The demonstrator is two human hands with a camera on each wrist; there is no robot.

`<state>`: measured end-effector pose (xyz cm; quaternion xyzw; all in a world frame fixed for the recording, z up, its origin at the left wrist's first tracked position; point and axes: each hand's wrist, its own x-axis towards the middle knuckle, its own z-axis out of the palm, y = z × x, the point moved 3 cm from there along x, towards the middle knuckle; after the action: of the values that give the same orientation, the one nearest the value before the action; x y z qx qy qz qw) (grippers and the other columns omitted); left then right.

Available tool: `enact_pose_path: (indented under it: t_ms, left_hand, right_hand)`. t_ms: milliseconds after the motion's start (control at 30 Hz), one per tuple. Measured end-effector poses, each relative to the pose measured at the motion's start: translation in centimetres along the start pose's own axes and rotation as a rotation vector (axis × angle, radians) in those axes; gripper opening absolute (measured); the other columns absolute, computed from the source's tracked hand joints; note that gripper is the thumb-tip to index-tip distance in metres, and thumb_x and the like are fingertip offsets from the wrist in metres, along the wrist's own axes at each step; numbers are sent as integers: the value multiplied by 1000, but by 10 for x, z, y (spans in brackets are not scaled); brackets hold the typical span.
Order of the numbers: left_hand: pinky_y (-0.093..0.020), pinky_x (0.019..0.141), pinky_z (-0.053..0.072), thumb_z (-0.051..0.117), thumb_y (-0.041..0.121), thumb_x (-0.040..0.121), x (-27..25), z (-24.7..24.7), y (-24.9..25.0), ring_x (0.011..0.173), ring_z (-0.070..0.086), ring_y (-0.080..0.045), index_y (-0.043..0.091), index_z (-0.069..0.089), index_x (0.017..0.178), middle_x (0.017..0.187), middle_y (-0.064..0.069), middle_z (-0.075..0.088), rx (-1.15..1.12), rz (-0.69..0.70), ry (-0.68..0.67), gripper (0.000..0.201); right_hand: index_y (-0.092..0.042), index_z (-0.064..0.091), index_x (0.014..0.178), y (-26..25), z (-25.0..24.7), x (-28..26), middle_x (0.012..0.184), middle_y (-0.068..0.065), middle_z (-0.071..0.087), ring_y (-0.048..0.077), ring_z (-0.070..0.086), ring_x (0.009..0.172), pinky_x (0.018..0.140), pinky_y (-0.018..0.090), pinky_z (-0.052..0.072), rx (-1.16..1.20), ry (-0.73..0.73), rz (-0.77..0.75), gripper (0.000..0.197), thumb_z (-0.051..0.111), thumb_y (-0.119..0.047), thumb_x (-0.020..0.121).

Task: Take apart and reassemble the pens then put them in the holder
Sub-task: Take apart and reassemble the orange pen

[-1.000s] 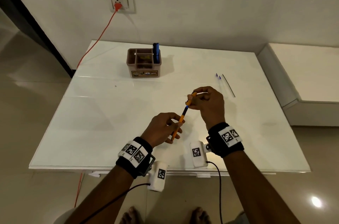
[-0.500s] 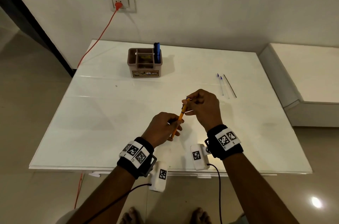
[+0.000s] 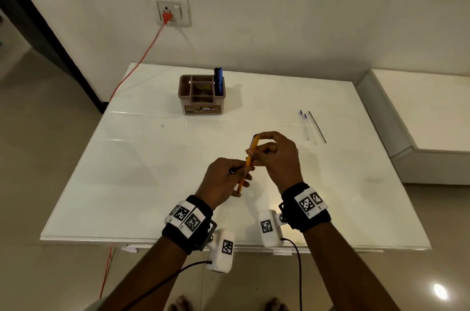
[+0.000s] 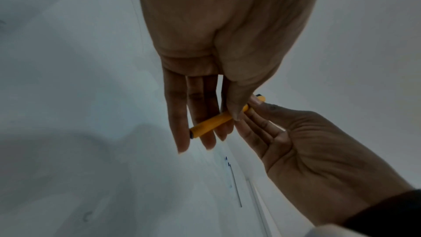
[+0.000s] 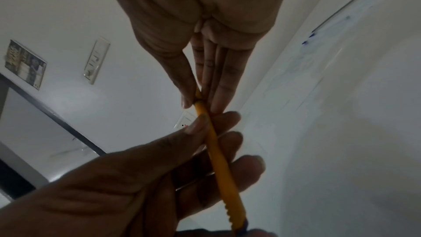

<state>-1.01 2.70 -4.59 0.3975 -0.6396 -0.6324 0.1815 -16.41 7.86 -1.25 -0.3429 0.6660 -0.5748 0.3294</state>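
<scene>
An orange pen [image 3: 248,161] is held above the middle of the white table [image 3: 142,170] by both hands. My left hand [image 3: 226,181] grips its lower barrel [image 4: 210,122] between thumb and fingers. My right hand [image 3: 273,155] pinches its upper end [image 5: 198,99] with thumb and fingertips. The pen tilts up and away from me. A brown compartmented holder [image 3: 202,94] stands at the back of the table with a blue pen [image 3: 218,79] upright in its right compartment. Two clear refills with blue tips [image 3: 305,123] and a thin dark rod [image 3: 317,127] lie at the right.
An orange cable [image 3: 142,56] runs from a wall socket [image 3: 170,11] down past the table's left back corner. A white ledge [image 3: 419,109] adjoins the table on the right. The front table edge [image 3: 229,240] lies under my wrists.
The gap with the dark blue section between the two orange parts has closed: my right hand has pushed its part onto the barrel. Both hands stay over the table's middle.
</scene>
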Motion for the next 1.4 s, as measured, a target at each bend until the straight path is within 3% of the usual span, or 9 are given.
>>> enact_pose_path:
  t_ms: [267, 433, 533, 667, 867, 1000, 1100, 1233, 1400]
  left_hand:
    - [-54, 78, 63, 73, 22, 95, 6, -14, -3, 87, 76, -31, 9, 78, 105, 88, -14, 78, -33, 54, 158, 18]
    - [-44, 86, 63, 82, 25, 82, 35, -41, -1, 82, 75, -25, 15, 77, 110, 89, -5, 79, -22, 119, 326, 30]
    - [-25, 86, 57, 82, 18, 85, 67, -56, 11, 82, 71, -16, 11, 73, 116, 93, -5, 79, 188, 191, 397, 33]
    - [-40, 98, 53, 77, 18, 87, 100, -75, 23, 112, 66, -27, 10, 61, 131, 123, -9, 69, 600, 247, 489, 47]
    - [-43, 81, 60, 63, 10, 89, 132, -106, 52, 105, 66, -29, 21, 61, 129, 130, -9, 60, 867, 298, 639, 42]
    - [-44, 80, 60, 59, 19, 96, 152, -118, 56, 102, 67, -32, 19, 75, 113, 123, -11, 62, 964, 241, 638, 23]
    - [-41, 81, 57, 61, 17, 98, 161, -122, 54, 104, 67, -33, 12, 76, 109, 121, -13, 65, 1029, 210, 605, 20]
    - [-44, 76, 55, 60, 9, 92, 166, -132, 48, 112, 57, -37, 10, 70, 116, 133, -16, 57, 1090, 240, 633, 26]
    - [-40, 71, 51, 68, 13, 79, 161, -152, 42, 109, 50, -36, 15, 59, 125, 121, -16, 53, 939, 215, 748, 47]
  right_hand:
    - [-12, 68, 115, -10, 20, 18, 77, 19, 76, 34, 77, 73, 73, 53, 65, -42, 4, -68, 43, 82, 4, 78]
    - [-13, 70, 108, -55, 42, 80, 78, 16, 76, 28, 77, 70, 67, 47, 66, -112, 66, -231, 32, 82, -2, 81]
    - [-14, 68, 104, -78, 56, 128, 77, 7, 74, 23, 74, 67, 67, 45, 65, -177, 137, -336, 25, 79, -3, 84]
    - [-10, 67, 101, -94, 70, 187, 74, 4, 72, 18, 76, 69, 68, 46, 65, -256, 196, -446, 14, 70, -2, 89]
    - [-9, 69, 98, -81, 93, 223, 71, 1, 73, 5, 72, 67, 73, 34, 64, -397, 141, -483, 10, 66, -3, 91]
    - [-8, 75, 90, -59, 109, 227, 83, 9, 77, 26, 73, 77, 80, 41, 60, -526, 77, -445, 6, 73, -13, 88]
    - [-8, 79, 91, -51, 114, 229, 89, 12, 79, 32, 73, 86, 85, 41, 58, -585, 53, -394, 10, 73, -15, 88]
    - [-15, 78, 99, -44, 115, 227, 96, 12, 77, 34, 70, 93, 84, 42, 58, -683, 22, -328, 15, 68, -13, 89]
    - [-23, 72, 117, -31, 113, 222, 94, 7, 78, 31, 72, 89, 80, 40, 60, -644, -5, -266, 42, 60, -3, 82]
